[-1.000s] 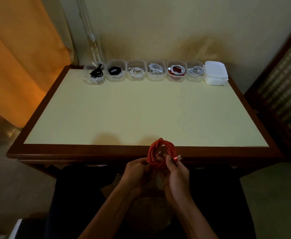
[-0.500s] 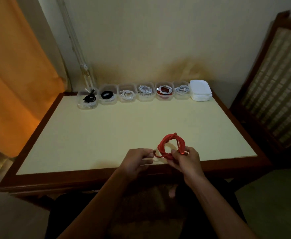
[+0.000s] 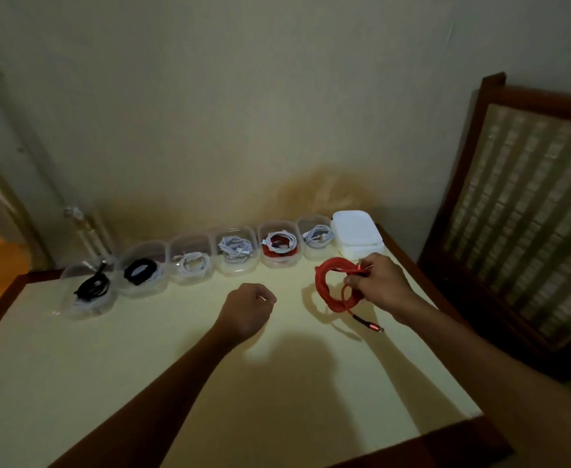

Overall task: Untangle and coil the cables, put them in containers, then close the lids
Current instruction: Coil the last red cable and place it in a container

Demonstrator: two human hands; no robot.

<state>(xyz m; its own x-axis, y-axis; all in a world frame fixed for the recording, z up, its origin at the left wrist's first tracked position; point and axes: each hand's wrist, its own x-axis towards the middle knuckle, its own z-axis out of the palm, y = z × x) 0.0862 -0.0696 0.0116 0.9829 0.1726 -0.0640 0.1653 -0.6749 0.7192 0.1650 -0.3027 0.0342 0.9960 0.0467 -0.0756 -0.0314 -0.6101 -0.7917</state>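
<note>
Fingers first: those of your left hand (image 3: 247, 307) are curled into a loose fist that holds nothing you can see, knuckles up, hovering above the middle of the bench (image 3: 115, 359) with the forearm reaching in from the lower left. To its right, your right hand (image 3: 377, 285) has its fingers (image 3: 353, 281) closed around the red cable (image 3: 331, 285), pinching the coil at its upper right edge. The coil hangs in front of and to the left of that hand (its loops stand roughly upright), and one loose end with a dark plug (image 3: 368, 324) trails down toward the bench surface; whether it touches the bench is unclear. Your right forearm stretches in from the lower right corner, wrist nearly straight.

Along the far edge, left to right, stand six clear containers (image 3: 145, 288), all uncovered: the first two with black cables (image 3: 91, 287), the next two with white cables (image 3: 193, 263), the fifth (image 3: 279, 263) with a red and white coil, the sixth (image 3: 316, 251) with a white one. Just beside the sixth sits a stack of white lids (image 3: 356, 231), close behind your right hand. A wooden chair (image 3: 527, 197) stands at the right of the bench.
</note>
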